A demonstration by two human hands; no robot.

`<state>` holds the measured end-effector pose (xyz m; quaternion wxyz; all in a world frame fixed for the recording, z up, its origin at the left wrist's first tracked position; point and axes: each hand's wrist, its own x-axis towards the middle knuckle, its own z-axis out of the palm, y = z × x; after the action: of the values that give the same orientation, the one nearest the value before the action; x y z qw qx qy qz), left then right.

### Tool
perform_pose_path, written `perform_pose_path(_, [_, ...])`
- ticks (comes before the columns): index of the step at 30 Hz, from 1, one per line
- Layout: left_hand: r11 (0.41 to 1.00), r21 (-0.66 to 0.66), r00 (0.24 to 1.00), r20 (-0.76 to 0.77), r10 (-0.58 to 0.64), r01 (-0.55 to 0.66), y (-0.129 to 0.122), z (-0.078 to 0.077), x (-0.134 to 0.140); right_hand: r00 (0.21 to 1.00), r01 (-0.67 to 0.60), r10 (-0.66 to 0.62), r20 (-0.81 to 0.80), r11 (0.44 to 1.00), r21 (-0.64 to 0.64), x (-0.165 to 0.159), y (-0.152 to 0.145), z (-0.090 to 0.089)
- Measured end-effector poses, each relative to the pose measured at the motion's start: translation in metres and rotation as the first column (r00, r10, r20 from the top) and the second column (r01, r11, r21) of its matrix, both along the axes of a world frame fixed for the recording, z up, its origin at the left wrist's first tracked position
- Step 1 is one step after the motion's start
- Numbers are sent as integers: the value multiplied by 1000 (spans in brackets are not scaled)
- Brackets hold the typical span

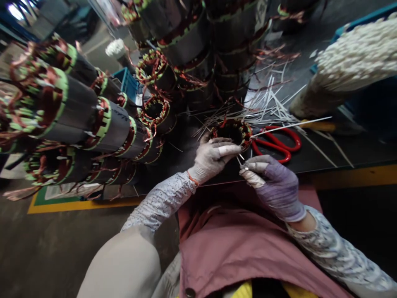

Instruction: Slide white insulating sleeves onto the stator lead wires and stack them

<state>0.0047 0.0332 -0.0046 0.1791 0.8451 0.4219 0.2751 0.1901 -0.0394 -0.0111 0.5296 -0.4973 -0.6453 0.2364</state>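
Observation:
A motor stator (pixel 234 130) with copper windings and green insulation stands on the dark bench in front of me. My left hand (pixel 214 155), in a pale work glove, grips its near rim, with the fingers reaching across the front edge. My right hand (pixel 273 182), in a purple glove with dirty pale fingertips, pinches a thin white lacing cord (pixel 241 159) close to the near side of the stator. The cord's far end is hidden by my left fingers. Just right of the stator lie red-handled scissors (pixel 279 142), their blades mostly covered.
Loose white strips (pixel 269 101) are scattered behind and right of the stator. Stacked stators (pixel 186 45) rise at the back, and more lie on their sides (pixel 80 111) at left. A thick bundle of white cords (pixel 356 58) leans at right beside a blue crate (pixel 366 22).

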Motion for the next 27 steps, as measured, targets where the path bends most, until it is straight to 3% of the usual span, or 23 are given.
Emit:
perform_pose_path(6, [999,32,999,-37,-18,19,1,-2,-1,973,-12,-1,229,998,58,0,31,-10])
perform_pose_path(11, [997,28,995,-76,-66,68,4,-3,-3,855,2,-120,505,973,229,4,41,-6])
perform_pose_path(13, [997,21,995,-68,-76,77,6,-2,-3,798,-76,-137,586,943,323,7,42,2])
perform_pose_path(17, [999,-29,999,-24,-47,46,5,1,-2,746,-373,60,663,863,341,18,28,18])
perform_pose_path(19, [998,-45,999,-13,-36,35,5,3,-2,791,-395,183,583,882,259,24,14,24])
perform_pose_path(21, [999,-23,997,-58,-50,49,4,6,-2,913,-302,256,319,948,103,27,4,29])
perform_pose_path(24, [988,38,968,-208,-139,150,6,8,-5,982,-188,182,-59,974,-130,19,8,34])
perform_pose_path(27, [974,60,937,-290,-193,219,11,4,-6,978,-157,121,-170,962,-221,0,41,42])
